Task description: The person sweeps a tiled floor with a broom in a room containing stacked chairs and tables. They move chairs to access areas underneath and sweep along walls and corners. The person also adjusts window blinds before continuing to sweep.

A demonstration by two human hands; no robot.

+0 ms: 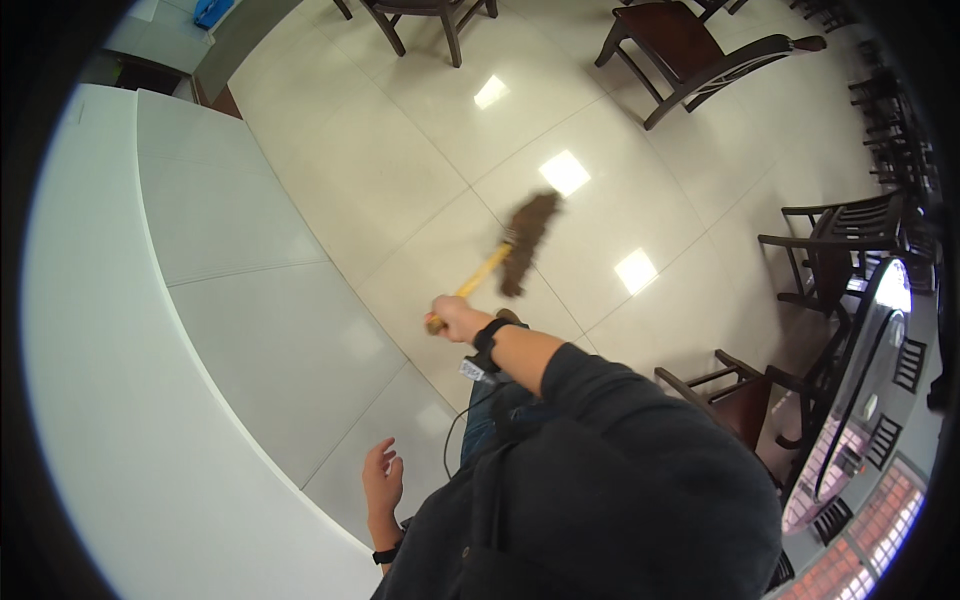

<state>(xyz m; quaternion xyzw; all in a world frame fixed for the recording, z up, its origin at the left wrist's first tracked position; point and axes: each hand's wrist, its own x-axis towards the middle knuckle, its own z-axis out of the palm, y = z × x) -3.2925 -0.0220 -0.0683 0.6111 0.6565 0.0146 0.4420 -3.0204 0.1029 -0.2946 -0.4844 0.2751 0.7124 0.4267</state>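
My right hand (pixel 454 319) is closed around the upper end of a yellow mop handle (pixel 484 271). The pole looks short because I see it nearly end-on from above. Its brown, shaggy mop head (pixel 529 236), slightly blurred, lies on the pale tiled floor (pixel 420 150) ahead of my feet. At my other side, my left hand (pixel 383 480) hangs with loosely curled fingers and holds nothing. It is nearest to the white cabinet front (pixel 330 450), seemingly apart from it. Both wrists wear black straps.
A long white counter (pixel 82 315) runs along my left, with its panelled front below. Dark wooden chairs (pixel 675 45) stand ahead and to the right. A glass-topped table (pixel 847 420) is at the far right. A black cable (pixel 450 442) hangs by my leg.
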